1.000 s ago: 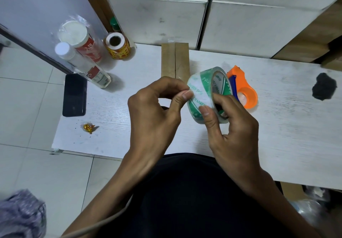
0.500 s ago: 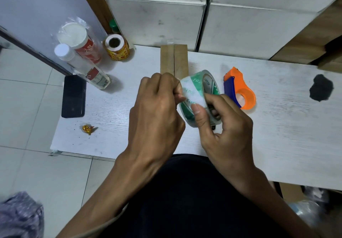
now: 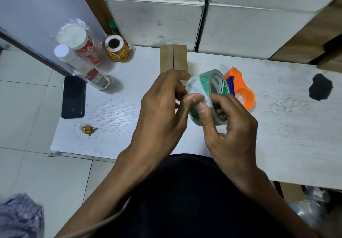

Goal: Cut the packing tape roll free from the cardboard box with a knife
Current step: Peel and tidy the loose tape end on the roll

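Centrally, the right hand (image 3: 231,126) gripped the green-printed clear packing tape roll (image 3: 207,97) above the white table (image 3: 277,136) — the left hand (image 3: 162,111) pinched its left edge, bare tabletop right.

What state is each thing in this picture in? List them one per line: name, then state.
Tape roll: held on edge above the table, gripped by both hands.
Right hand: fingers through the core.
Left hand: pinching the roll's outer surface.
Orange dispenser: lying on the table, empty.
Phone: flat, screen dark.
Clear bottle: capped.
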